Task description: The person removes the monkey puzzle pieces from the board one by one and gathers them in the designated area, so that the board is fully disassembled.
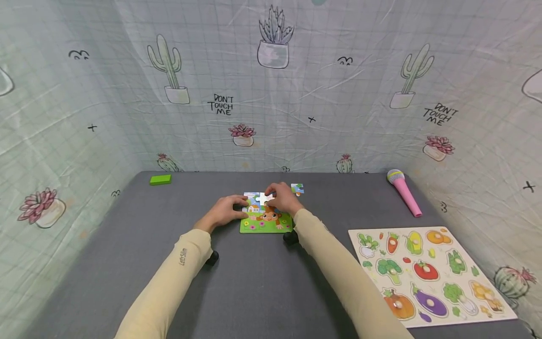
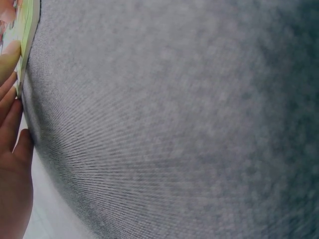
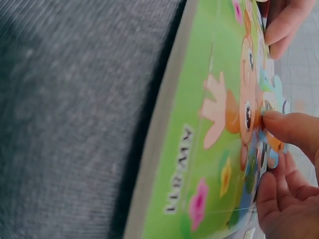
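A jigsaw puzzle board point(image 1: 262, 227) with a cartoon monkey on green grass lies flat at the table's middle. White backing shows at its upper part. My left hand point(image 1: 224, 209) rests at its left edge, thumb and fingers spread apart; in the left wrist view the thumb point(image 2: 9, 60) touches the board's rim. Over the upper right of the board, my right hand point(image 1: 284, 197) pinches a puzzle piece point(image 3: 277, 144) with orange and blue print between thumb and fingers. The piece is mostly covered by the hand in the head view. Another loose puzzle piece point(image 1: 297, 188) lies just beyond the right hand.
A wooden vegetable peg puzzle point(image 1: 406, 254) lies at the front right. Behind it is a pink toy microphone point(image 1: 407, 195). A green block point(image 1: 161, 180) sits at the back left of the grey table point(image 1: 254, 292). Printed cloth point(image 1: 296, 94) hangs around the table.
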A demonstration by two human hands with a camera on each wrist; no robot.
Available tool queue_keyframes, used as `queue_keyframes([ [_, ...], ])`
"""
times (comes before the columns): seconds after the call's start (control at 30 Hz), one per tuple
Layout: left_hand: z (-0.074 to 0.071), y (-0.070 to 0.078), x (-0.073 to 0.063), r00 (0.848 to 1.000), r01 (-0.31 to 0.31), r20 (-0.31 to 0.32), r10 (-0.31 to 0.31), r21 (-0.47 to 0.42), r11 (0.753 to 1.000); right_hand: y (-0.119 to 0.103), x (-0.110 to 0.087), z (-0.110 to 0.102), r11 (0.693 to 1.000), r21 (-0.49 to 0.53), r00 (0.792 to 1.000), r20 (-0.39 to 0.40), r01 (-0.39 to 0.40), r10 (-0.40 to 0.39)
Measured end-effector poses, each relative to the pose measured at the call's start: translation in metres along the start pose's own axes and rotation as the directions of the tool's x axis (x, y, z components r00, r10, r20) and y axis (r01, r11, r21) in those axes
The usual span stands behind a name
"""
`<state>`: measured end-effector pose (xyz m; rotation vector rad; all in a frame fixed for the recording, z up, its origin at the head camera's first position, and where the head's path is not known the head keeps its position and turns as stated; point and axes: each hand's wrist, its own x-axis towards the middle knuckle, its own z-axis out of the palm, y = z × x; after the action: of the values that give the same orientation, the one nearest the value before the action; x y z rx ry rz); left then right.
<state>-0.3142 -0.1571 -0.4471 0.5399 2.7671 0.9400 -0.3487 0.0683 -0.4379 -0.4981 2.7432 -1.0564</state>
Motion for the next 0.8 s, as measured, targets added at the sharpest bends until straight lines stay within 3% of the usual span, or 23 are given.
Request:
queue_keyframes([
  [0.4,0.0,-0.001,-0.001,1.0,0.0,0.005,0.0,-0.002,1.0,0.008,-0.001,-0.004,0.996,0.07,0.997,0.033,0.061,-0.063],
  [0.6,0.0,-0.001,0.0,1.0,-0.002,0.003,0.002,-0.004,1.0,0.008,-0.005,-0.01,0.977,0.212,0.996,0.085,-0.024,0.006],
  [0.8,0.002,-0.005,0.001,1.0,-0.01,-0.007,0.01,0.008,1.0,0.016,-0.009,-0.014,0.966,0.251,0.995,0.084,-0.067,0.047],
])
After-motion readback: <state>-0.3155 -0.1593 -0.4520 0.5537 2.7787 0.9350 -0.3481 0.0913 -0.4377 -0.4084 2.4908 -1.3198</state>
